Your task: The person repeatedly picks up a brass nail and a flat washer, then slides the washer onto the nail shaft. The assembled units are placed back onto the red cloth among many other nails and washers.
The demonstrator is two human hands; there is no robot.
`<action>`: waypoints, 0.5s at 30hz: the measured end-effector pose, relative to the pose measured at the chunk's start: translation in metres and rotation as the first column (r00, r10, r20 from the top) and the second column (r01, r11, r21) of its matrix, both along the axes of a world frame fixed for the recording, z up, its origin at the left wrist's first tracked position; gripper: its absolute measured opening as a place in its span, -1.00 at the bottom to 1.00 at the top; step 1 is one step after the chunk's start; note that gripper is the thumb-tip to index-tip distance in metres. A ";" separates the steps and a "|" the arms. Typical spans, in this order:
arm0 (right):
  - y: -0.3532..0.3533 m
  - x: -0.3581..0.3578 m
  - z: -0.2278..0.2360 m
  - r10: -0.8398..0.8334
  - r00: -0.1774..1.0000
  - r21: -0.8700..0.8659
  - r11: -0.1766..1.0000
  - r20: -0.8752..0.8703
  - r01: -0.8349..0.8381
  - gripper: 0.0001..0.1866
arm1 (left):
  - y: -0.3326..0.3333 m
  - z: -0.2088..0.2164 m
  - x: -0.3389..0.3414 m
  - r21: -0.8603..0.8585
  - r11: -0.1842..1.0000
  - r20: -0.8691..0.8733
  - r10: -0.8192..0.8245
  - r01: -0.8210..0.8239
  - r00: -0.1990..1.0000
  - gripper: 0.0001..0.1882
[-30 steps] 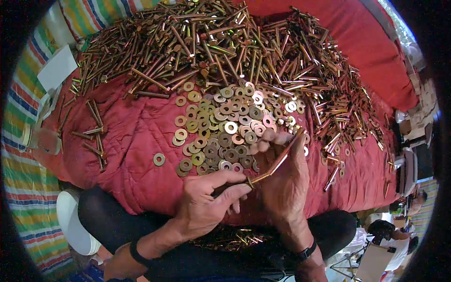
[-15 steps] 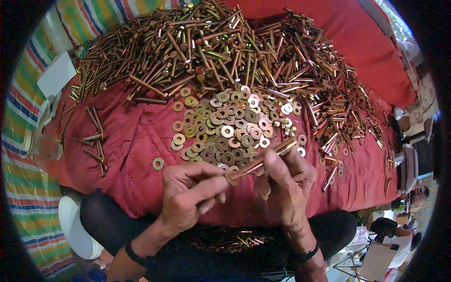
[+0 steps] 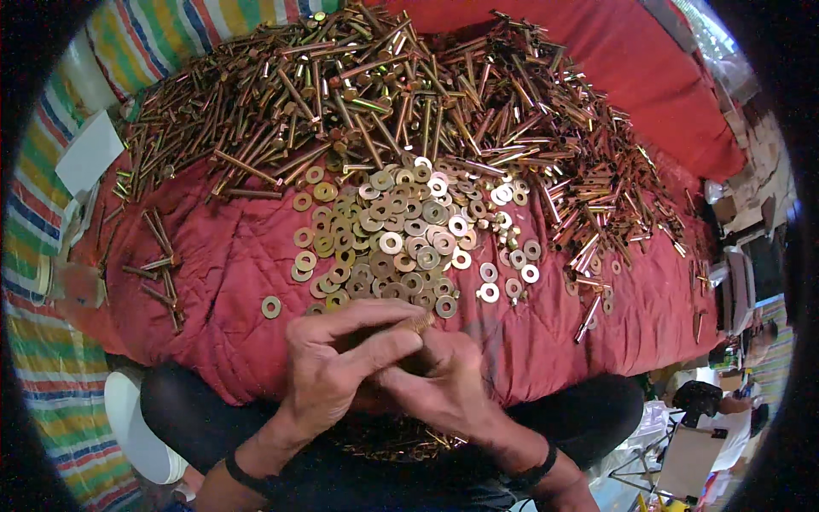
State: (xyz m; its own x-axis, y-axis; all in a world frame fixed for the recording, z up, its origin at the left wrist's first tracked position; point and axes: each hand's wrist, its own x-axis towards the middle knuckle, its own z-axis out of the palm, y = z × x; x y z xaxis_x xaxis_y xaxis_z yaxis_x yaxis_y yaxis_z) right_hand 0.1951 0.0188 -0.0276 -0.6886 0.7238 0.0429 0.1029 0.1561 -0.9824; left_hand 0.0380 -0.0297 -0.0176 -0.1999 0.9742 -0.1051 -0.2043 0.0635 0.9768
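Observation:
My left hand [image 3: 328,363] and my right hand [image 3: 444,375] meet in front of the washers, fingers closed together. Between their fingertips shows the golden end of a bolt [image 3: 420,322]; the rest of its shank is hidden by the hands. Whether a washer or nut sits on that end, I cannot make out. Just beyond my fingers lies a heap of flat, brass-coloured washers [image 3: 392,243] on the red cloth [image 3: 230,282]. One loose washer [image 3: 271,307] lies apart, left of my left hand.
A large pile of long bolts [image 3: 341,94] spans the far side and runs down the right. A few bolts [image 3: 162,264] lie at the left. Small nuts [image 3: 505,229] sit beside the washers. More bolts [image 3: 401,439] show below my hands. A person [image 3: 712,392] is at the far right.
My right hand has swung down and left against my left hand. The bolt, which lay slanted in plain sight between both hands, is now mostly covered by them.

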 end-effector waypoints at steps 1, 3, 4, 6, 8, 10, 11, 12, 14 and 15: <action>0.008 0.005 0.006 0.118 0.986 -0.080 0.991 0.118 -0.109 -0.88 | 0.001 0.001 -0.002 0.036 0.999 -0.100 0.035 -0.031 0.994 -0.76; 0.029 0.028 0.024 0.178 0.962 0.148 0.966 0.206 -0.211 -0.88 | 0.006 0.000 -0.004 0.021 0.996 0.115 0.079 -0.082 0.990 -0.80; 0.041 0.040 0.033 0.218 0.935 0.220 0.933 0.281 -0.284 -0.88 | 0.006 0.000 -0.005 0.028 0.993 0.221 0.104 -0.113 0.970 -0.82; 0.059 0.053 0.035 -0.262 0.919 0.143 0.963 0.293 0.229 -0.82 | 0.005 -0.001 -0.005 0.007 0.996 0.270 0.082 -0.088 0.959 -0.84; 0.096 0.047 0.018 -0.483 0.855 0.531 0.783 0.190 0.324 -0.79 | 0.002 0.000 -0.006 0.005 1.000 0.255 0.008 -0.009 0.967 -0.84; 0.115 0.044 0.000 -0.454 0.888 0.710 0.651 0.080 0.269 -0.80 | -0.002 0.000 -0.004 -0.056 0.998 0.182 -0.003 0.014 0.983 -0.82; 0.122 0.044 -0.007 -0.477 0.875 0.757 0.602 0.088 0.252 -0.80 | -0.002 0.001 -0.004 -0.079 0.996 0.165 -0.019 0.033 0.986 -0.80; 0.127 0.044 -0.013 -0.480 0.866 0.804 0.565 0.138 0.185 -0.79 | -0.003 0.001 -0.005 -0.098 0.995 0.143 -0.016 0.030 0.990 -0.80; 0.134 0.045 -0.019 -0.519 0.810 0.852 0.522 0.274 0.047 -0.76 | -0.002 0.002 -0.005 -0.137 0.990 0.132 -0.022 0.040 0.991 -0.79; 0.137 0.046 -0.019 -0.504 0.803 0.884 0.463 0.319 -0.060 -0.75 | -0.001 0.002 -0.006 -0.120 0.992 0.182 -0.011 0.033 0.983 -0.79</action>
State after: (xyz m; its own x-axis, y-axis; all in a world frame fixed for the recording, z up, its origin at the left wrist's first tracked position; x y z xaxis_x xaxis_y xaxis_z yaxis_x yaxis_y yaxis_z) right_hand 0.2411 0.1555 -0.0463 -0.6219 0.6510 0.4353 0.6561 0.7366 -0.1643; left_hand 0.0320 -0.0306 -0.0159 -0.1454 0.9558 -0.2556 -0.3740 0.1861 0.9086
